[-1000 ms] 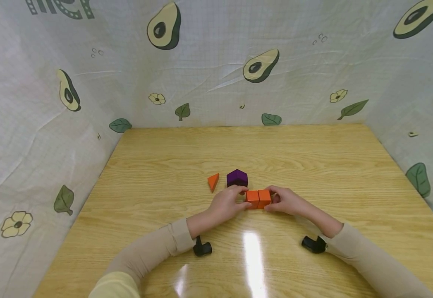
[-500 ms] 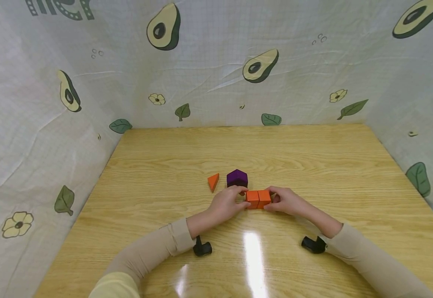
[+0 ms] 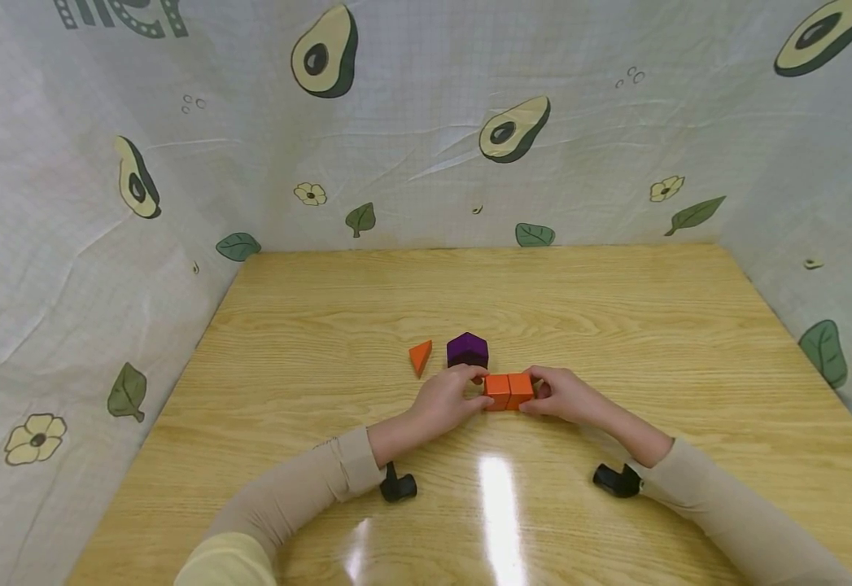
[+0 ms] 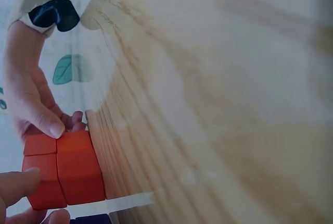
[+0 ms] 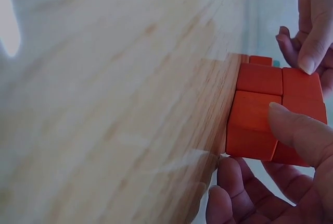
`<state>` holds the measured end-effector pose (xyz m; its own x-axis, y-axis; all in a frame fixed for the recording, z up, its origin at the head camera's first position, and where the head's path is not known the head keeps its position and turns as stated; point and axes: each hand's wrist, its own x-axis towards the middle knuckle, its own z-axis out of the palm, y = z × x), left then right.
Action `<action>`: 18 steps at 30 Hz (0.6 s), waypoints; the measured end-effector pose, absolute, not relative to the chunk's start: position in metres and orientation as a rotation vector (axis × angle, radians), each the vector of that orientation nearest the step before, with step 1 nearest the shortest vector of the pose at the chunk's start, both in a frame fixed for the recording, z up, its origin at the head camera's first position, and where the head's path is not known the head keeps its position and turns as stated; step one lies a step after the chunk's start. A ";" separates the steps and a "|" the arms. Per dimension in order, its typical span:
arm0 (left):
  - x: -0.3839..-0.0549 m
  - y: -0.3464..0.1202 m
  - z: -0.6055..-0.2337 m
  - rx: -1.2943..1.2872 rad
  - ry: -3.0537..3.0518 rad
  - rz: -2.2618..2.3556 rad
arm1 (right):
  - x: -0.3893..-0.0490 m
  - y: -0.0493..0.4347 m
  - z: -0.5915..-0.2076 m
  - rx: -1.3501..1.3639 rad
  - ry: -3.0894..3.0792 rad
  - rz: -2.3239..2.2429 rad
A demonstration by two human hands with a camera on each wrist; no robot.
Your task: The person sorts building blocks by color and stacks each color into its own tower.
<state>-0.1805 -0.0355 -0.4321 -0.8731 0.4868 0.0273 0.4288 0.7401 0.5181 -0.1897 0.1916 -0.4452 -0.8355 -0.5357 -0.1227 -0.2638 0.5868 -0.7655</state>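
Several orange cubes (image 3: 497, 391) stand in a compact stack on the table, two side by side on top of two more, as both wrist views show. From the left, my left hand (image 3: 447, 397) pinches the stack, its thumb (image 4: 28, 179) on the near face of an upper cube. My right hand (image 3: 561, 395) grips the opposite end, with the thumb (image 5: 294, 127) across the near face and the other fingers behind. Just behind the left hand sits a dark purple block (image 3: 467, 350) with a peaked outline, its lower part partly covered by that hand.
An orange triangular block (image 3: 421, 358) lies left of the purple one. The wooden table (image 3: 323, 309) runs back to a hanging cloth (image 3: 411, 163) printed with avocados, which also encloses both sides. Black wrist cameras (image 3: 399, 487) stick out under the sleeves.
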 end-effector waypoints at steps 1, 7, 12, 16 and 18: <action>-0.180 -0.035 -0.432 0.745 2.826 0.799 | -0.190 0.192 -0.445 -0.649 2.477 -1.116; -0.180 -0.035 -0.429 0.752 2.821 0.787 | -0.189 0.191 -0.445 -0.649 2.489 -1.105; -0.181 -0.036 -0.428 0.764 2.824 0.793 | -0.190 0.191 -0.445 -0.646 2.491 -1.094; -0.181 -0.036 -0.428 0.773 2.832 0.781 | -0.191 0.191 -0.446 -0.646 2.486 -1.091; -0.180 -0.037 -0.427 0.774 2.833 0.784 | -0.191 0.192 -0.447 -0.649 2.486 -1.088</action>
